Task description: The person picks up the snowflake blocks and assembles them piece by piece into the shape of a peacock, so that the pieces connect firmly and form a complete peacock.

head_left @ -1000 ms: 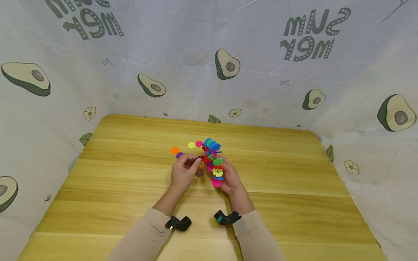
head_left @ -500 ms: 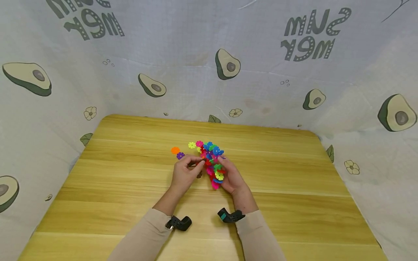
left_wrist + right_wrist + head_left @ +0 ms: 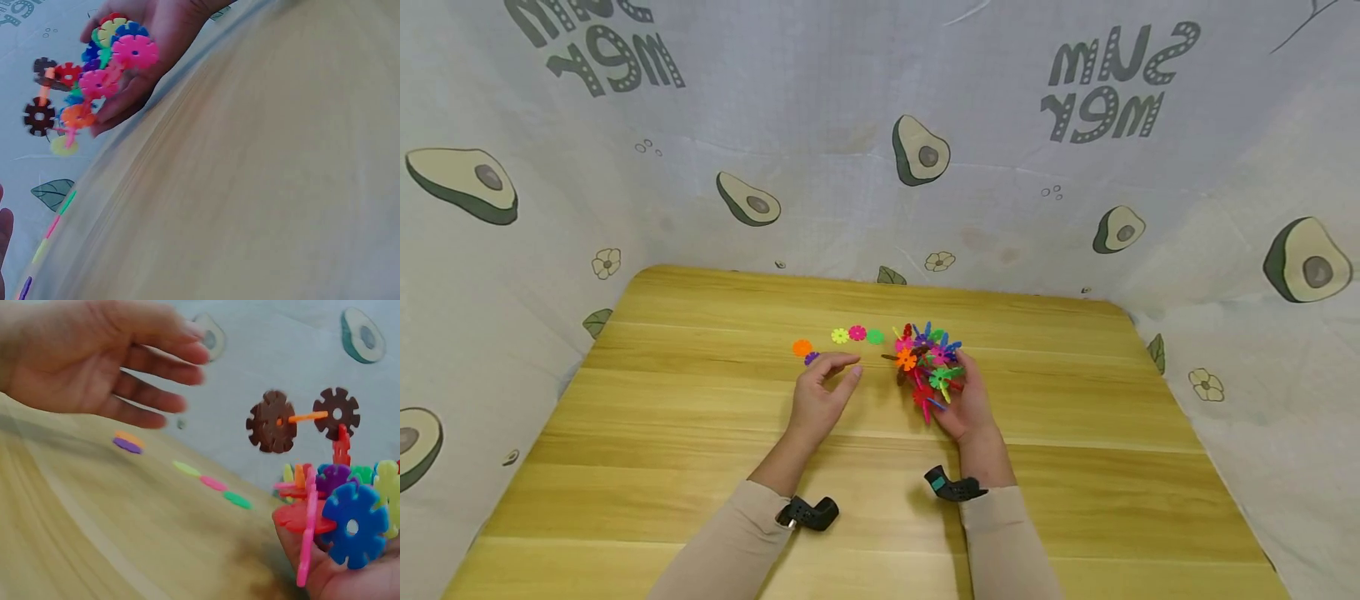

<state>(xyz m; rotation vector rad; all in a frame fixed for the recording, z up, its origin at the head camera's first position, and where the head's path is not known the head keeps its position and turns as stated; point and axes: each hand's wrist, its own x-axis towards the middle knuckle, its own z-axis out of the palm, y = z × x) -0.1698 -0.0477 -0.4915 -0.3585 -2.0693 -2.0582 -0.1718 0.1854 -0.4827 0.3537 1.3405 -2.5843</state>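
Observation:
My right hand holds a cluster of interlocked plastic snowflake discs, in pink, red, blue, green, purple and other colours. In the right wrist view, brown discs joined by an orange disc seen edge-on stick out from the cluster's upper side. The left hand hangs to the left of the cluster, apart from it, its thumb and fingers spread with nothing between them. The left wrist view shows the cluster on the right hand's palm side, with the fingers behind and below it.
Loose discs lie on the wooden table beyond the left hand: yellow, pink and green in a row, with orange and purple farther left. A printed cloth hangs around the table's back and sides.
The left hand has let go of the brown disc at the cluster, its fingers now apart. My right hand has carried and turned the cluster to the right, uncovering the green disc on the table.

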